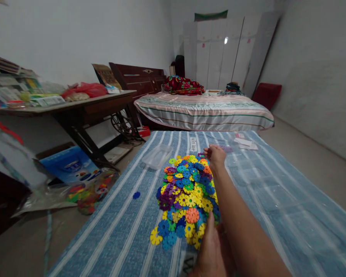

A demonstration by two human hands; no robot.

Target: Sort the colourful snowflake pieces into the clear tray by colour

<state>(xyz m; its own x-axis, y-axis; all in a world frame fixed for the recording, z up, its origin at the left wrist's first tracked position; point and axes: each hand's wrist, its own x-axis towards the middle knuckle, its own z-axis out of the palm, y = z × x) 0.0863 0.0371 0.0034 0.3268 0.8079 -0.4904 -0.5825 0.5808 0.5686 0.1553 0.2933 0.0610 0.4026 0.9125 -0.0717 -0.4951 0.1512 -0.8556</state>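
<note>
A heap of flower-shaped plastic discs [187, 192] in yellow, blue, orange, green and purple lies on the striped blue cloth [126, 231]. At its far right edge is my right hand [216, 156], its fingers curled together. A purple disc [201, 155] shows right beside those fingertips; whether they grip it is unclear. My left hand [211, 250] rests at the near right edge of the heap, its thumb stretched out and apart from the fingers. My right forearm partly hides that hand. One dark blue disc [136, 195] lies alone left of the heap.
A clear plastic tub [157, 156] stands behind the heap on the left. Clear plastic packaging [291, 207] and white cards [246, 143] lie on the right. Beyond are a bed [207, 111] and, at left, a cluttered sewing-machine table [74, 105].
</note>
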